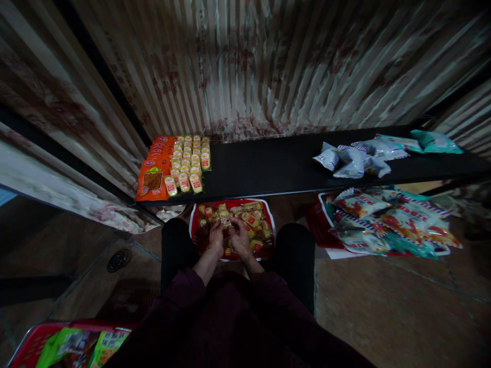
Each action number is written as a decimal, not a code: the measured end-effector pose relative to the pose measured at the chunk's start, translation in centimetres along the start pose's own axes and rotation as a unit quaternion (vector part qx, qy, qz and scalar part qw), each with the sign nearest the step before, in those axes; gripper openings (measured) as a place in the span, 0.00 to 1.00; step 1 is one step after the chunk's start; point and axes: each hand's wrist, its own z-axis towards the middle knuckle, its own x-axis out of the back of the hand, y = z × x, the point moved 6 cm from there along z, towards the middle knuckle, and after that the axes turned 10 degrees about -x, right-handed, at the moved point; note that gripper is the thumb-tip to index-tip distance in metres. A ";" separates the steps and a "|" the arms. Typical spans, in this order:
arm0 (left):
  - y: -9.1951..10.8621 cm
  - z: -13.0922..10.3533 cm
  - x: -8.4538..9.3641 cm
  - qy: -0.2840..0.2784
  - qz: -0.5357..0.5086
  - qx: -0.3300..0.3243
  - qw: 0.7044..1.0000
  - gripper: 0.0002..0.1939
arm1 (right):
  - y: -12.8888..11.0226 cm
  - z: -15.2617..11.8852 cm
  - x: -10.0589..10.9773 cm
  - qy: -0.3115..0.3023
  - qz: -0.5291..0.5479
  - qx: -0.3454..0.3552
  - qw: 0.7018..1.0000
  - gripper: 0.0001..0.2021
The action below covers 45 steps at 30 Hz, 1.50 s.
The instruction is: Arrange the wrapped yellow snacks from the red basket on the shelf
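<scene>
Our left hand (216, 238) and right hand (240, 238) pinch a wrapped cake (225, 221) between them; a lax grip could drop it among loose packs (251, 220) below, in the basket (273, 225).

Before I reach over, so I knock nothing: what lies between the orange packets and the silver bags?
Head view: small yellow packs sit beside the orange packets, then black shelf runs to the silver bags.

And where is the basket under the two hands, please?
In the head view, the red basket is slightly left of centre, between the knees, just below the front edge of the black shelf.
</scene>
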 end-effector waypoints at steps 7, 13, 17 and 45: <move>-0.1 -0.2 -0.2 -0.021 -0.004 -0.003 1.000 0.07 | 0.1 0.0 -0.1 -0.006 0.028 -0.011 1.000 0.14; -0.4 0.0 -0.1 -0.007 -0.027 0.018 0.999 0.06 | 0.2 0.0 0.0 0.006 -0.001 -0.001 1.000 0.12; -0.9 0.1 0.0 0.011 -0.063 0.043 0.997 0.05 | 0.1 -0.1 0.0 0.005 -0.008 -0.007 1.000 0.12; -1.6 -1.0 -0.6 0.003 -0.156 0.144 0.977 0.06 | -1.5 -1.0 0.0 0.036 -0.197 0.116 0.973 0.10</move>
